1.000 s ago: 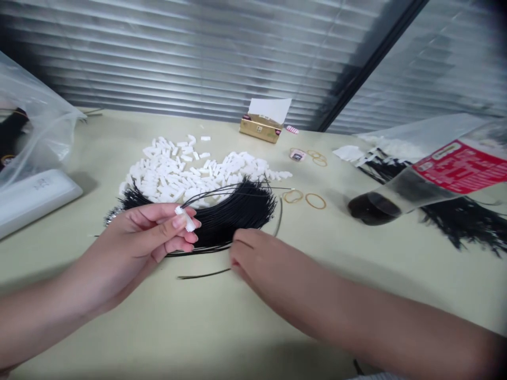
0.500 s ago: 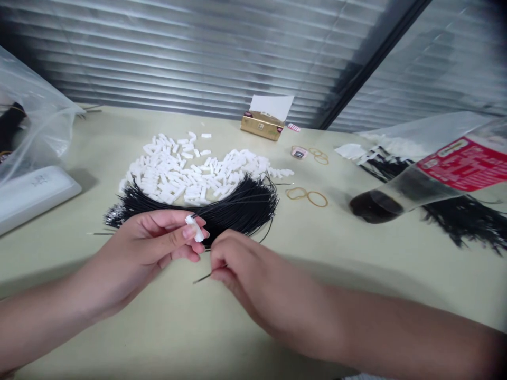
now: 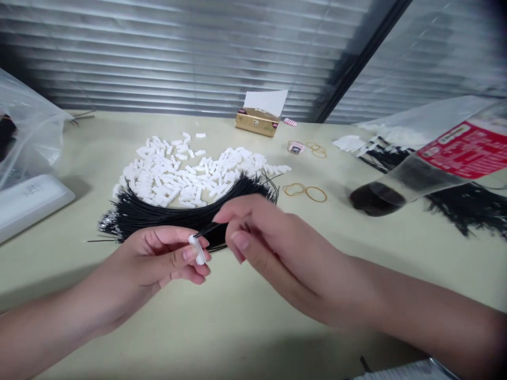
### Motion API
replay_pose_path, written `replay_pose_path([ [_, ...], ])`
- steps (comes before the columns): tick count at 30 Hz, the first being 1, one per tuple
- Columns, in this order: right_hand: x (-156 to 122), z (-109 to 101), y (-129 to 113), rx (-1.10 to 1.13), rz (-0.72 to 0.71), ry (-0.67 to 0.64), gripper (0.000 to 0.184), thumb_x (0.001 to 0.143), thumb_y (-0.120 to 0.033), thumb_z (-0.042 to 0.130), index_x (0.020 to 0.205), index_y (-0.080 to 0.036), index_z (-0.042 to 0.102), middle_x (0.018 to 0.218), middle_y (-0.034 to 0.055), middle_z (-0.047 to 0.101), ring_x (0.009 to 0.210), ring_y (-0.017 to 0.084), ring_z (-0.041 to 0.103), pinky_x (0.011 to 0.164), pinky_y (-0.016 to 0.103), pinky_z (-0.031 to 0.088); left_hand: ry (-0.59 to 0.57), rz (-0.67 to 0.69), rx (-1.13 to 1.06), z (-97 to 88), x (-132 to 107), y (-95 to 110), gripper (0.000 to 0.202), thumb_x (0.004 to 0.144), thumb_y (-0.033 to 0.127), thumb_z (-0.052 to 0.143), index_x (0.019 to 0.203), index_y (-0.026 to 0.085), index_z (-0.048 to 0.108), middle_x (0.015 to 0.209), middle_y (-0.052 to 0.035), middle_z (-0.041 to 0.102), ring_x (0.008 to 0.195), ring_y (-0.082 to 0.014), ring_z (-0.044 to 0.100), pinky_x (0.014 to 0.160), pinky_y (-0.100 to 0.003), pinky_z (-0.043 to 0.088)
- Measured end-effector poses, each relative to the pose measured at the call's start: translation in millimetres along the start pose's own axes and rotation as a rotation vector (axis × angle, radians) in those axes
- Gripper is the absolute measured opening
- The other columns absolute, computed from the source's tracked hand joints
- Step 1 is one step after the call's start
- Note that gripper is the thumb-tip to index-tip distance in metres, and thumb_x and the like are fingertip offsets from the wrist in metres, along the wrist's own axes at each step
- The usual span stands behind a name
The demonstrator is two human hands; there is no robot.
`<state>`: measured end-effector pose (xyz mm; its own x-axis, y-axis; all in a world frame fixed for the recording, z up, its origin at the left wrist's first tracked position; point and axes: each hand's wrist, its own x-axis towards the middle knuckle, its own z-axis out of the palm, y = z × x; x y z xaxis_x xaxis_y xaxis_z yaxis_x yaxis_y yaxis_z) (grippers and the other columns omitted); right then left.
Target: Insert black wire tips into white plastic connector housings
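Note:
My left hand [image 3: 158,258] pinches a small white plastic connector [image 3: 197,248] between thumb and fingers, just above the table. My right hand [image 3: 261,237] is closed on a thin black wire [image 3: 208,229], whose tip touches the top of the connector. Right behind both hands lies a fanned bundle of black wires [image 3: 166,214]. Beyond the bundle spreads a heap of white connectors [image 3: 186,169].
Rubber bands [image 3: 304,191] lie right of the bundle. A tilted bottle of dark liquid with a red label [image 3: 428,169] sits at the right over more black wires [image 3: 467,211]. A gold box [image 3: 255,121] stands at the back; a clear plastic bag [image 3: 27,132] and white case [image 3: 27,203] are at left.
My right hand picked a single black wire off the table, lifted it and brought its end to the connector. My left hand moved slightly down and right with the connector.

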<state>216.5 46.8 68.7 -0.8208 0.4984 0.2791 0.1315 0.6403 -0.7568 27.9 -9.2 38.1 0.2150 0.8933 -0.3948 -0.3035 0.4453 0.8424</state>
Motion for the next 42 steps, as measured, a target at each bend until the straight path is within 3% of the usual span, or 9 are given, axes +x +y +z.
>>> replay_pose_path([
  [4,-4,-2,-3,0.205,-0.059,0.075,0.015,0.089,-0.005,0.037,0.098,-0.017,0.035,0.083,-0.0013,0.048,0.073,0.005,0.050,0.062,0.017,0.044,0.043,-0.057,-0.050,2.0,-1,1,0.015,0.063,0.028,0.079,0.068,0.015,0.072,0.060,0.0004,0.065,0.058,-0.0065,0.058,0.057,-0.010,0.051],
  [9,-2,-11,-4,0.330,-0.127,0.083,0.016,0.088,-0.004,0.044,0.088,-0.018,0.052,0.084,-0.0015,0.059,0.078,0.006,0.058,0.063,0.017,0.047,0.049,-0.073,-0.065,3.0,0,2,0.012,0.064,0.024,0.079,0.069,0.016,0.072,0.061,0.0003,0.065,0.059,-0.0069,0.058,0.057,-0.011,0.051],
  [13,4,-7,5,0.104,-0.045,-0.005,0.016,0.084,-0.005,0.052,0.080,-0.014,0.064,0.075,-0.0012,0.065,0.070,0.004,0.059,0.061,0.013,0.045,-0.024,-0.027,-0.020,-0.1,1,-1,0.010,0.070,0.026,0.074,0.067,0.017,0.071,0.063,0.0013,0.065,0.061,-0.0060,0.058,0.059,-0.010,0.049],
  [17,6,-1,10,-0.147,0.008,0.040,0.015,0.079,-0.006,0.054,0.071,-0.010,0.066,0.061,-0.0026,0.058,0.054,0.002,0.048,0.051,0.013,0.036,-0.064,0.002,0.081,-4.0,-1,-4,0.012,0.074,0.029,0.071,0.069,0.018,0.071,0.067,0.0014,0.065,0.063,-0.0068,0.059,0.062,-0.012,0.050],
  [20,5,1,9,-0.194,0.026,0.057,0.016,0.077,-0.007,0.055,0.064,-0.009,0.065,0.057,-0.0033,0.052,0.050,0.002,0.042,0.048,0.014,0.032,-0.075,0.008,0.145,-6.1,-1,-7,0.013,0.074,0.031,0.070,0.070,0.019,0.072,0.070,0.0015,0.064,0.064,-0.0072,0.060,0.064,-0.013,0.050],
  [26,6,6,12,-0.203,0.039,0.058,0.016,0.078,-0.009,0.055,0.066,-0.010,0.065,0.058,-0.0026,0.054,0.053,0.003,0.044,0.051,0.016,0.032,-0.071,0.012,0.211,-6.4,0,-8,0.011,0.076,0.029,0.069,0.070,0.019,0.071,0.069,0.0013,0.065,0.065,-0.0079,0.061,0.064,-0.013,0.049],
  [33,4,12,14,-0.302,-0.062,0.077,0.018,0.080,-0.009,0.053,0.064,-0.011,0.062,0.058,-0.0028,0.049,0.054,0.004,0.042,0.050,0.016,0.031,-0.043,-0.004,0.252,-5.5,-2,-7,0.012,0.075,0.029,0.068,0.068,0.019,0.070,0.067,0.0010,0.066,0.064,-0.0086,0.061,0.064,-0.014,0.049],
  [42,-2,24,20,-0.548,-0.239,0.011,0.031,0.089,-0.008,0.044,0.061,-0.010,0.059,0.059,0.0007,0.046,0.058,0.009,0.041,0.052,0.021,0.032,-0.007,0.008,0.349,-3.7,-2,-10,0.012,0.075,0.026,0.068,0.067,0.018,0.069,0.061,0.0019,0.064,0.060,-0.0089,0.061,0.060,-0.014,0.047],
])
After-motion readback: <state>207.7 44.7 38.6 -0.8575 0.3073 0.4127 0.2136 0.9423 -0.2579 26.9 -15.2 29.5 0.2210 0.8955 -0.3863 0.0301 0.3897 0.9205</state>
